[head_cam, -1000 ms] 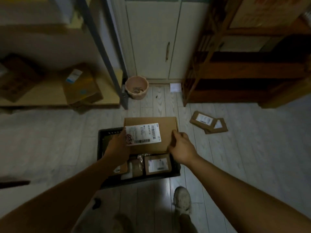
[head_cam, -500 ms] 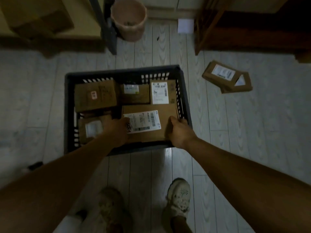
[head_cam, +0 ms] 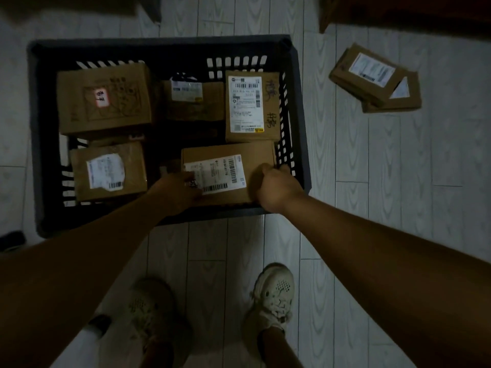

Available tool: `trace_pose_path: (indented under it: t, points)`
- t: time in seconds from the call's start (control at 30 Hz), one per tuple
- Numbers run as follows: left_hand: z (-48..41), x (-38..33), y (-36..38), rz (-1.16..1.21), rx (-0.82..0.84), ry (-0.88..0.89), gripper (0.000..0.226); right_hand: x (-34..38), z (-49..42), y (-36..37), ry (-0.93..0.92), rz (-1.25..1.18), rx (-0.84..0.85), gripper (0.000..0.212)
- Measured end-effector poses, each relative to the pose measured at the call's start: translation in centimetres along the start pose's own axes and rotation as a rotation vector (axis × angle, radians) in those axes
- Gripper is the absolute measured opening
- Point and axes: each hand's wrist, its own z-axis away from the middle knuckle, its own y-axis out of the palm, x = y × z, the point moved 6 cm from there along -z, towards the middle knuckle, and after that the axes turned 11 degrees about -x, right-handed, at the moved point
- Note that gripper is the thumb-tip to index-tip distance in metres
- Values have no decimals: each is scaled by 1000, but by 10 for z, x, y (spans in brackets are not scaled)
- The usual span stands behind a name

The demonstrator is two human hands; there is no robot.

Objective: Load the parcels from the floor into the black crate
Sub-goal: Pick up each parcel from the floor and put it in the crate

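1. Crate (head_cam: pixel 170 50) of black slatted plastic sits on the pale plank floor (head_cam: pixel 372 181), its near rim just ahead of the person's two pale shoes.
2. At its left side lie two parcels: a carton with a red-edged sticker (head_cam: pixel 103 98) at the far end and a crumpled-label box (head_cam: pixel 109 170) nearer.
3. The left hand (head_cam: pixel 178 192) reaches over the near rim and rests on the left edge of a flat labelled parcel (head_cam: pixel 228 172); whether the fingers curl under it cannot be told, since the hand is blurred and dim.
4. Behind that parcel stand a small taped box (head_cam: pixel 194 100) and an upright-labelled carton (head_cam: pixel 252 106), the latter touching the flat parcel's far edge.
5. The right hand (head_cam: pixel 276 188) is clenched on the flat parcel's right edge, close against the slatted right wall.
6. Likely trouble: knuckles could scrape or jam between parcel and wall, and the parcel may settle tilted on the items beneath.
7. Well apart to the right, two flat parcels (head_cam: pixel 377 79) lie overlapped on the floor, not yet loaded; the remaining room in the crate looks scarce.
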Motion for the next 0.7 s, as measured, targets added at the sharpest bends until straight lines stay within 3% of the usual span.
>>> trace_pose_path:
  t: [0.13,0.33,0.47,0.53,0.6,0.7]
  points:
    - [1,-3,5,43,-22,36,47,-4,-3,2,28,18,53,73]
    - [-11,0,20,-192,68,86,74,-5,-13,12,125,64,90,90]
    - [-3,1,3,-301,90,133,80,2,0,-1,11,-13,37,75]
    - [12,-12,-24,-278,-7,179,68,8,19,-21,-39,-62,9,66]
    - [39,-28,-59,-221,-65,161,61,11,42,-48,-37,-70,-15,64]
    - [100,-50,-107,-243,-79,168,70,16,93,-100,-2,-123,-65,58]
